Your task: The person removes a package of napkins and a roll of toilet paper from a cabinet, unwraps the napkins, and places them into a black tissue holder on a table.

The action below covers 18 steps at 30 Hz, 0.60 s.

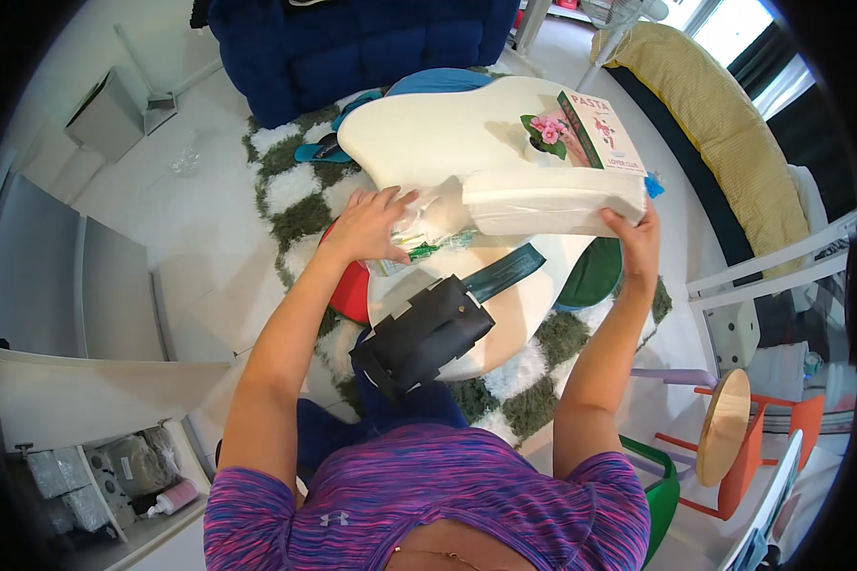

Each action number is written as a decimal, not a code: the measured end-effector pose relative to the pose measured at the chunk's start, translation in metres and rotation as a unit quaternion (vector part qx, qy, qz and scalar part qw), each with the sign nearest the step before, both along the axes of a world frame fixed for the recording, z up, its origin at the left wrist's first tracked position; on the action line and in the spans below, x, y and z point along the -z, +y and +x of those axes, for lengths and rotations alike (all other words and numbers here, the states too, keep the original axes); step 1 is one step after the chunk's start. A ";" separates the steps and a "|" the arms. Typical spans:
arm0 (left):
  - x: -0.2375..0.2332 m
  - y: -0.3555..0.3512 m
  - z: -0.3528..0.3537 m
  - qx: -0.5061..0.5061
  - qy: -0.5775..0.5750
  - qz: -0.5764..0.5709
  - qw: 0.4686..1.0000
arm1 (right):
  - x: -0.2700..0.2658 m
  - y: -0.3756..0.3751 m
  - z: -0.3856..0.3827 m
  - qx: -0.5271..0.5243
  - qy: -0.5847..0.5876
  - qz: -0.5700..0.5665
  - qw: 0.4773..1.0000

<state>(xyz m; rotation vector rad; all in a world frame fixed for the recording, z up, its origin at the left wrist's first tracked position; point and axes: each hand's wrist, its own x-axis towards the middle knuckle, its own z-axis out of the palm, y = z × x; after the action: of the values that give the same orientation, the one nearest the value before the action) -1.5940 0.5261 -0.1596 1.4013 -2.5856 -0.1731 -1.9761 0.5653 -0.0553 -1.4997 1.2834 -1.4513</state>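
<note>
A long white block of what looks like folded paper tissues [552, 202] lies across the middle, above the table. My right hand [638, 238] grips its right end, thumb on the near side. Its left end meets a crinkled clear plastic wrapper [435, 224] with green print. My left hand [367, 226] is around the wrapper's left end, thumb and fingers on opposite sides. Closer to my body, a black leather-like box-shaped case [428, 333] sits tilted at the table's edge. A dark green strap [507, 273] extends from it.
The cream table [428, 128] bears a pink-flowered plant [546, 131] and a PASTA book [605, 133]. Beneath lies a green-and-white rug [295, 190]. A blue sofa [362, 52] stands beyond. An open drawer [129, 476] is at lower left, chairs [743, 457] at lower right.
</note>
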 end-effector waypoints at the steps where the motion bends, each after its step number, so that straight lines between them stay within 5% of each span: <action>1: -0.003 -0.001 -0.002 -0.002 -0.015 0.007 1.000 | -0.006 0.003 -0.007 0.010 -0.011 -0.022 1.000; 4: -0.009 -0.002 -0.002 -0.001 -0.011 0.047 0.999 | -0.016 0.014 -0.026 0.033 -0.047 -0.081 0.995; 7: -0.003 -0.001 -0.007 -0.015 0.121 -0.039 0.992 | -0.022 0.020 -0.043 0.030 -0.075 -0.123 0.989; 10: -0.019 -0.011 -0.024 0.079 0.313 0.049 0.945 | -0.032 0.026 -0.051 0.051 -0.088 -0.195 0.976; 16: -0.010 -0.021 -0.046 -0.087 0.441 0.187 0.873 | -0.073 0.049 -0.055 0.118 -0.249 -0.330 0.903; 18: -0.017 -0.019 -0.048 -0.118 0.443 0.133 0.879 | -0.084 0.061 -0.046 0.146 -0.311 -0.334 0.878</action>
<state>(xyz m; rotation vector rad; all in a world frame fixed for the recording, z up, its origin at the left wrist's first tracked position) -1.6418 0.5072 -0.1429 1.2699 -1.6585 -0.9184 -2.0221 0.6262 0.0292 -1.0566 0.6379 -2.4966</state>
